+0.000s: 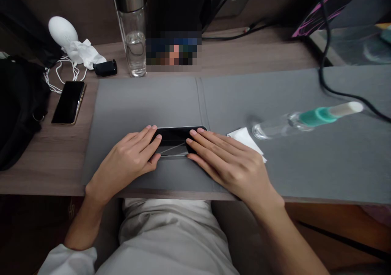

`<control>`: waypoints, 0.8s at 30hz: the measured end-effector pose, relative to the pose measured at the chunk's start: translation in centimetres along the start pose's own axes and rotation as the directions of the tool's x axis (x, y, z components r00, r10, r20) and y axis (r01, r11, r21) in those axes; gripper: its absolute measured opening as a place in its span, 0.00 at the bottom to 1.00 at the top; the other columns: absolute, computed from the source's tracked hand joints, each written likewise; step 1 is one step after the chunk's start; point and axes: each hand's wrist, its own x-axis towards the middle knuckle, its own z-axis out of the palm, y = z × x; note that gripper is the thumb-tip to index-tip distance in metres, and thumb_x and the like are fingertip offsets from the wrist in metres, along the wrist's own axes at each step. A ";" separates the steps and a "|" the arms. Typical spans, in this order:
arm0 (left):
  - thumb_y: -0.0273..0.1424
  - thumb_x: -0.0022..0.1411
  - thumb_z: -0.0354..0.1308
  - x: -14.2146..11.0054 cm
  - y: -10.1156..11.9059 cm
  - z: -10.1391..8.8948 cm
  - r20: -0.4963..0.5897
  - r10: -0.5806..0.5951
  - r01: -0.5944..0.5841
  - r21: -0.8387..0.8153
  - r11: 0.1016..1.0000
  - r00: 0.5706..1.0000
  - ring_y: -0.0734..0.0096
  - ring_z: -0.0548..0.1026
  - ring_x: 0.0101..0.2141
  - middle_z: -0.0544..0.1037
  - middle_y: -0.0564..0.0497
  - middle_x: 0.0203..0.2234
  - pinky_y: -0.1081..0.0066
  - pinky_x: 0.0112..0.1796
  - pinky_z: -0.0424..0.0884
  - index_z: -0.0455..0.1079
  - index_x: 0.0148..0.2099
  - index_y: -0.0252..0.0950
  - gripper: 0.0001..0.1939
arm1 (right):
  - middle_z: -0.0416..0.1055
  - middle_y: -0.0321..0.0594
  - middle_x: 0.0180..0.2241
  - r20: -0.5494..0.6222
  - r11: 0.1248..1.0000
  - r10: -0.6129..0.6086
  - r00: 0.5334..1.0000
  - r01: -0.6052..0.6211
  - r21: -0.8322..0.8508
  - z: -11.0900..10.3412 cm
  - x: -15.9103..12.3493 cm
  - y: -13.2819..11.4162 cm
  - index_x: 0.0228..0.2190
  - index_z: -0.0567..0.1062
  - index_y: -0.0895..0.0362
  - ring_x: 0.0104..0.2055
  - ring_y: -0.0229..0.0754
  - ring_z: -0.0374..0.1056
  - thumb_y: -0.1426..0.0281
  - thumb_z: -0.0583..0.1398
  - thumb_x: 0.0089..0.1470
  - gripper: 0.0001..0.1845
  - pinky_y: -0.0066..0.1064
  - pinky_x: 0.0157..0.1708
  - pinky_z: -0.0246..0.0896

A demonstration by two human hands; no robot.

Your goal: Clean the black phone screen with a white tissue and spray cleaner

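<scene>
A dark smartphone [173, 135] with a pale rim lies crosswise on the grey desk mat [146, 100], screen up. A light diagonal line crosses the screen; whether it is a reflection or a film edge I cannot tell. My left hand [130, 157] grips its left end, fingers over the screen and far edge, thumb at the near edge. At the right end, my right hand [233, 159] holds it the same way, fingers close together across the glass. Both ends are hidden under the hands. A folded white tissue [244, 138] lies beside my right hand.
Right of the tissue is a clear spray bottle [276, 127] with a green collar. A glass water bottle [136, 47] stands behind the mat. Leftward are another phone [69, 102], white cables [58, 77] and a black bag [21, 112]. A black cable [325, 79] crosses the right side.
</scene>
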 end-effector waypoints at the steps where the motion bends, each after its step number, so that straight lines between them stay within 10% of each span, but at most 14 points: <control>1: 0.26 0.77 0.54 0.0 0.0 0.0 -0.001 -0.001 0.001 -0.003 1.000 1.000 0.47 0.79 0.61 0.77 0.29 0.62 0.53 0.56 0.80 0.73 0.62 0.21 0.18 | 0.81 0.52 0.56 -0.003 1.000 -0.001 1.000 0.001 0.000 0.0 0.0 0.0 0.57 0.77 0.63 0.58 0.53 0.79 0.75 0.69 0.62 0.22 0.43 0.57 0.77; 13: 0.25 0.76 0.55 0.1 0.0 0.0 -0.051 -0.029 0.026 -0.052 0.998 0.998 0.48 0.80 0.59 0.79 0.31 0.60 0.53 0.55 0.81 0.73 0.61 0.22 0.17 | 0.81 0.51 0.56 -0.027 0.980 0.191 0.981 -0.189 0.059 0.2 -0.3 0.0 0.71 0.62 0.58 0.57 0.53 0.80 0.69 0.68 0.64 0.40 0.40 0.56 0.75; 24: 0.27 0.76 0.55 0.1 0.0 0.0 -0.079 -0.082 0.074 -0.100 0.992 0.993 0.50 0.81 0.59 0.80 0.33 0.59 0.54 0.55 0.81 0.74 0.61 0.25 0.17 | 0.80 0.46 0.58 0.088 0.816 0.530 0.843 -0.535 0.216 0.3 -0.7 0.3 0.74 0.55 0.45 0.58 0.58 0.79 0.50 0.68 0.61 0.48 0.49 0.53 0.77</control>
